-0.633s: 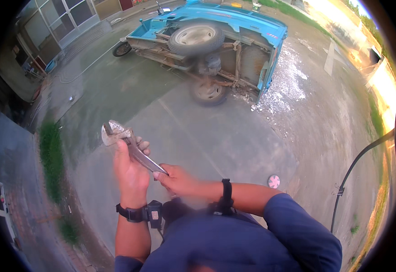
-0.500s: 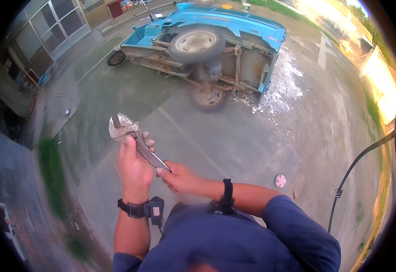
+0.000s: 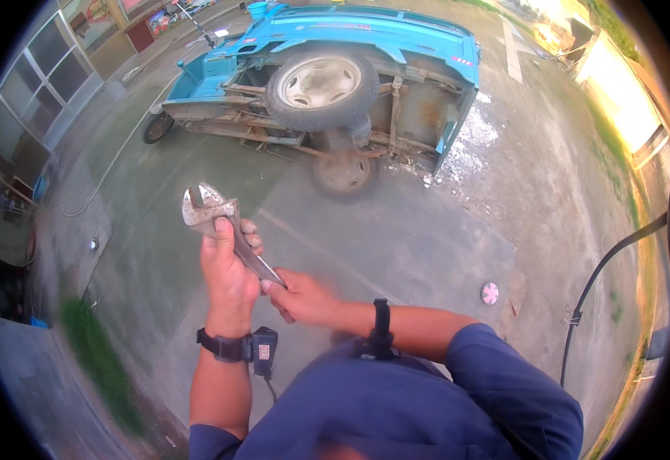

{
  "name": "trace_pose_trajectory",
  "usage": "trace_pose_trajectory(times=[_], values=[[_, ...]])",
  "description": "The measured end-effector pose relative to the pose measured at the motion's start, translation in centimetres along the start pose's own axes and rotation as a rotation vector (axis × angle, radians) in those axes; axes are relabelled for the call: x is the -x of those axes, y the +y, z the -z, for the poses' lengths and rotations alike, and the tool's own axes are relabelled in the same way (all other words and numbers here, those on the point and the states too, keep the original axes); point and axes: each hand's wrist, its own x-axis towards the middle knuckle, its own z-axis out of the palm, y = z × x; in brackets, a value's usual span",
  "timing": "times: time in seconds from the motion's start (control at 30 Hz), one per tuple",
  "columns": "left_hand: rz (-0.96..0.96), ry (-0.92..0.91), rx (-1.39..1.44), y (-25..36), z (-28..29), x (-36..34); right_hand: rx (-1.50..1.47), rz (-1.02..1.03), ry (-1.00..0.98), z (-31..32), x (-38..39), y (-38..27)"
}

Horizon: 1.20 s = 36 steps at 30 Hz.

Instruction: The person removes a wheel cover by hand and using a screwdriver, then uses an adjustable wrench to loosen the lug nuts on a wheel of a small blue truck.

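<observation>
A large, worn adjustable wrench [image 3: 208, 203] with a pale, scuffed head slants across the lower middle of the view. My left hand [image 3: 228, 272] is closed round its upper handle, just under the head, thumb on the metal. My right hand [image 3: 300, 299] grips the lower end of the same handle. Beyond my hands a light-blue three-wheeled vehicle [image 3: 366, 27] lies on its side with its rusty underside showing. Its upper rear wheel [image 3: 320, 82] stands out above the axle, and the lower one [image 3: 343, 172] rests near the ground.
Glazed doors [image 3: 47, 73] line the left. A hose [image 3: 97, 192] runs over the concrete. White rubble [image 3: 469, 130] lies right of the vehicle. A pink-and-white round object [image 3: 489, 293] is on the ground to my right, near a black cable [image 3: 603, 268]. Grass [image 3: 101, 360] grows at lower left.
My view has moved a little toward the vehicle, which looks slightly larger and farther left. Both my hands keep their grip on the wrench, raised slightly in the picture.
</observation>
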Motion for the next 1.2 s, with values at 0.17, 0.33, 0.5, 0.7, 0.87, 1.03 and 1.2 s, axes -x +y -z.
trace_pose_trajectory(times=[0.17, 0.33, 0.5, 0.7, 0.87, 1.03, 1.2], values=[[-0.035, -0.093, -0.014, -0.1, 0.3, -2.3, -0.038, 0.120, -0.020, 1.1, -3.3, 0.8], [0.092, -0.099, -0.131, -1.0, 1.5, -1.2, -0.059, 0.131, 0.042, 0.1, -3.4, 1.2], [0.312, -0.300, -0.115, -3.0, 2.8, -7.0, -0.135, 0.042, 0.138, 2.2, -6.7, 0.9], [0.476, -0.397, -0.609, -6.7, 6.5, -10.7, 0.552, 0.208, 0.766, 10.6, -1.7, 2.0], [0.664, -0.518, -0.838, -11.1, 5.7, -4.8, 0.863, 0.321, 1.458, 19.8, 10.4, 4.8], [0.753, -0.740, -0.811, -10.5, 3.3, -8.5, 0.811, 0.166, 1.761, 21.8, 10.8, 6.6], [0.649, -0.892, -1.182, -10.5, -2.4, -14.0, 0.775, 0.068, 1.910, 27.9, 8.6, 2.0]])
